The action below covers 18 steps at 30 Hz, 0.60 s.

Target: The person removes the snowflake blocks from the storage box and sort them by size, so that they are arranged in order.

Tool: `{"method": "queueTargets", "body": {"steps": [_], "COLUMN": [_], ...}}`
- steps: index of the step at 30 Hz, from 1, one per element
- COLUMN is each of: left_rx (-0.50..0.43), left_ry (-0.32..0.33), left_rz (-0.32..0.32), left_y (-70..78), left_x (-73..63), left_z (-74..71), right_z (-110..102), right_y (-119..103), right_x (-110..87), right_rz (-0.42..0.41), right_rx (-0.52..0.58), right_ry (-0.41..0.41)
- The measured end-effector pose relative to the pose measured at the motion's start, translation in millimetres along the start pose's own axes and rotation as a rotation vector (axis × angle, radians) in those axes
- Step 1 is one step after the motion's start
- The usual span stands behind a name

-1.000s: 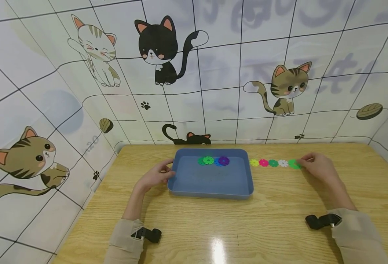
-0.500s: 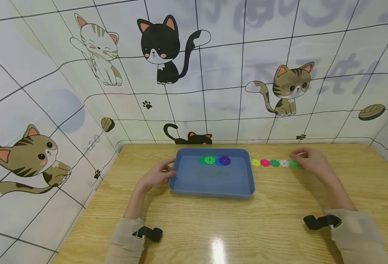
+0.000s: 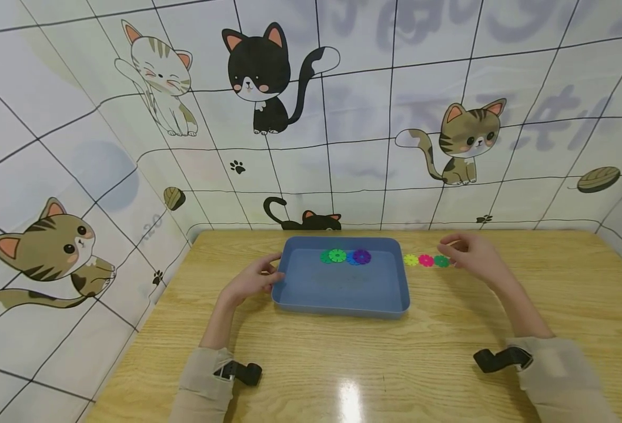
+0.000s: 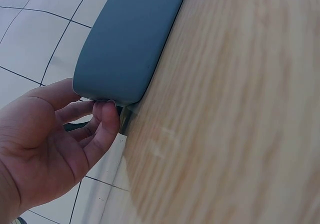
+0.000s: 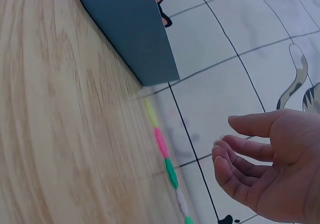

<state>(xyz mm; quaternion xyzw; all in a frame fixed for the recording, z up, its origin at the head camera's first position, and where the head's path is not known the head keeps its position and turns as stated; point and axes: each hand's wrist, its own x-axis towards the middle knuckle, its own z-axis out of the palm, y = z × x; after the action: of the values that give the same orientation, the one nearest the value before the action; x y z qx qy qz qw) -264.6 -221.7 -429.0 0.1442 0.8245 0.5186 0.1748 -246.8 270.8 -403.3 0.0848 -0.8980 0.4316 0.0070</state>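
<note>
My left hand (image 3: 250,280) grips the left end of a shallow blue tray (image 3: 337,294), thumb over the rim and fingers curled against the outer wall, as the left wrist view shows. Inside the tray, near its back wall, lie overlapping notched plastic discs: a green disc (image 3: 337,255), a purple disc (image 3: 362,257) and others beneath. To the tray's right runs a row of discs: yellow disc (image 3: 411,259), pink disc (image 3: 426,260), green disc (image 3: 441,261), then white disc (image 5: 181,202) and another green. Over the row's right part hovers my right hand (image 3: 475,255), holding nothing, fingers loosely bent.
The wooden table (image 3: 300,364) stretches in front of the tray and to both sides. A wall covering (image 3: 364,170) with cartoon cats rises right behind the table's back edge. Each sleeve carries a black wrist mount (image 3: 501,358).
My right hand has left the bright green disc at the row's right end, lifted, and moved left over the white disc. My left hand keeps its grip on the tray.
</note>
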Motion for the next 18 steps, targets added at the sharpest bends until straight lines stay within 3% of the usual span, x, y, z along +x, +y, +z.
{"method": "queueTargets", "body": {"steps": [18], "left_rx": [-0.015], "left_ry": [-0.007], "left_rz": [0.007], "left_y": [-2.6], "left_x": [1.4], "left_z": [-1.0], "right_z": [54], "right_y": [-52], "right_x": [9.4], "right_rz": [-0.180], "right_rx": [0.062], "right_ry": [-0.071]}}
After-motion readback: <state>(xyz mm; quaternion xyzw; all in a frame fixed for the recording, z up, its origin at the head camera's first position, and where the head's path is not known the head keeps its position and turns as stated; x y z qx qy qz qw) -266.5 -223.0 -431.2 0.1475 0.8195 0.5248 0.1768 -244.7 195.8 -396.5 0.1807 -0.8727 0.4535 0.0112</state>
